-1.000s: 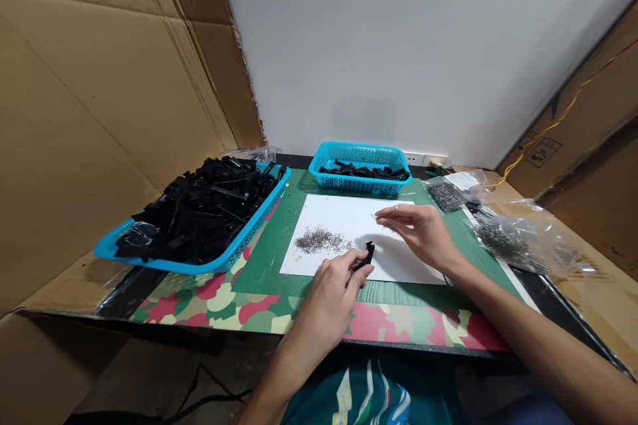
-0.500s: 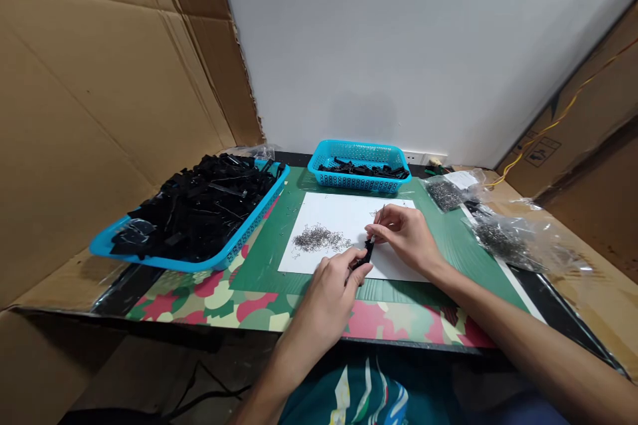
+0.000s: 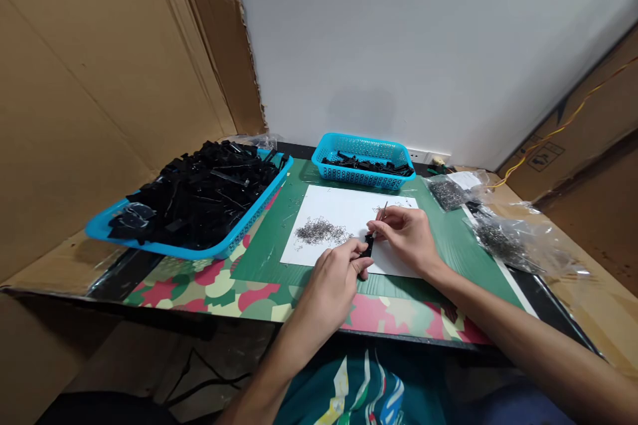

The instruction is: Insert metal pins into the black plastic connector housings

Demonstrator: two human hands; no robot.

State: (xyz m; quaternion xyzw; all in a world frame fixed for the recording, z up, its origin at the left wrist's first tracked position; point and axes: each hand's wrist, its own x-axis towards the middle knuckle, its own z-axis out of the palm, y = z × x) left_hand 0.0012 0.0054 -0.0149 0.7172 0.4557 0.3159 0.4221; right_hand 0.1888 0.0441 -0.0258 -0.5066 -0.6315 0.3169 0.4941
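A small black piece (image 3: pixel 367 247) sits between the thumb and fingers of my left hand (image 3: pixel 337 270), above the front part of a white sheet (image 3: pixel 349 202). From the right, my right hand (image 3: pixel 406 237) pinches a thin metal tool (image 3: pixel 383 210); its upper end sticks out above the fingers. The tool's lower end is at the top of the black piece, too small to make out whether it touches. To the left of my hands, a pile of tiny bent wire pieces (image 3: pixel 321 231) lies on the sheet. A few more wire pieces (image 3: pixel 391 208) lie behind my right hand.
A large blue basket (image 3: pixel 226 249) heaped with black pieces (image 3: pixel 194 196) stands at the left. Another blue basket (image 3: pixel 363 177) with black pieces stands at the back. Clear bags of wire pieces (image 3: pixel 446 192) lie at the right on the table. Cardboard (image 3: pixel 100 60) walls the left side.
The view has shifted slightly. The black piece is still in my left hand, now turned a little. My right hand keeps hold of the thin tool at the piece's upper end.
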